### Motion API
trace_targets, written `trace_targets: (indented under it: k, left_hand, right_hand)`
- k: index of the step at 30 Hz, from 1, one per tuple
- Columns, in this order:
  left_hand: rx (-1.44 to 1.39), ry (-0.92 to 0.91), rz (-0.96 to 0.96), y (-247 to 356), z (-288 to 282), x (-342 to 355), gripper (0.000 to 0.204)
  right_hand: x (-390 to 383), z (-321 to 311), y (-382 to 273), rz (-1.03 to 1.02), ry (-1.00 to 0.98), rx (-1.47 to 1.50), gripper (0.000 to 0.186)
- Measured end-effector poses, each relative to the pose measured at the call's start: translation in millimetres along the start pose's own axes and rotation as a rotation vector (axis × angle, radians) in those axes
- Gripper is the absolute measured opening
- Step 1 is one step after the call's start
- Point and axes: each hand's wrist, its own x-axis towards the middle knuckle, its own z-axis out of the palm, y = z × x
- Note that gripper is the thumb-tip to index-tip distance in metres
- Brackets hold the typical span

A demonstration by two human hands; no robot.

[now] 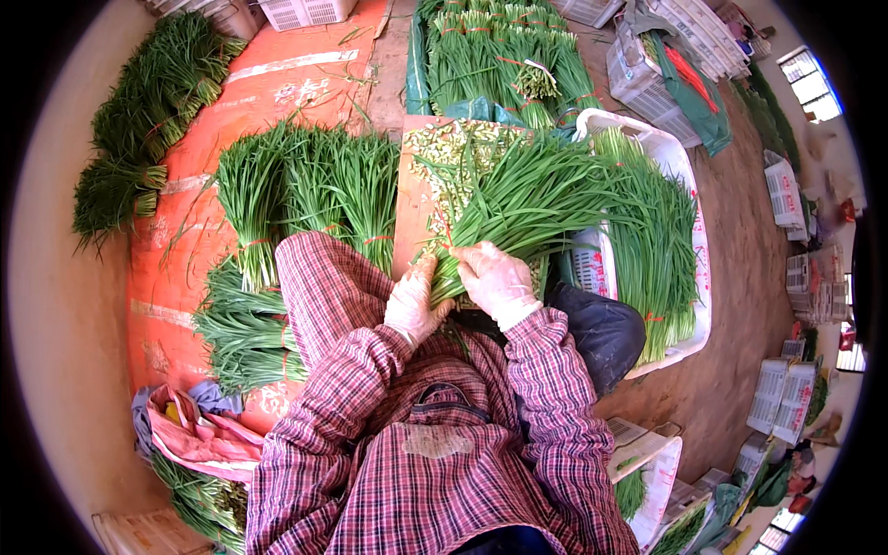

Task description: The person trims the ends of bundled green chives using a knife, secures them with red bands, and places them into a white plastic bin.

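Green bunch, fanned toward two o'clock, is gripped by left hand and right hand; red band seemingly being tied, cinching needed next.

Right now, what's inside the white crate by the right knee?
Long green leafy stalks, a red band near their pale ends. What's beneath them in the crate is hidden; the held bunch covers some at left.

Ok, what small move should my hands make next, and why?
Perhaps snug the red tie around the green bunch: it sticks up, your left hand and right hand hold the bunch close by, and neighbouring bunches wear red bands.
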Motion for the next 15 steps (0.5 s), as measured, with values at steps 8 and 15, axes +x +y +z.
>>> trace_targets:
  k: [8, 15]
  left_hand:
    - [-0.068, 0.152, 0.135, -7.2, 18.9, -1.2, 0.095]
    - [-0.100, 0.200, 0.179, -14.5, 26.7, 3.2, 0.093]
  right_hand:
    - [-9.5, 32.1, 13.0, -0.302, 0.169, -0.262, 0.006]
    - [-16.9, 27.3, -1.7, -0.182, 0.063, -0.084, 0.010]
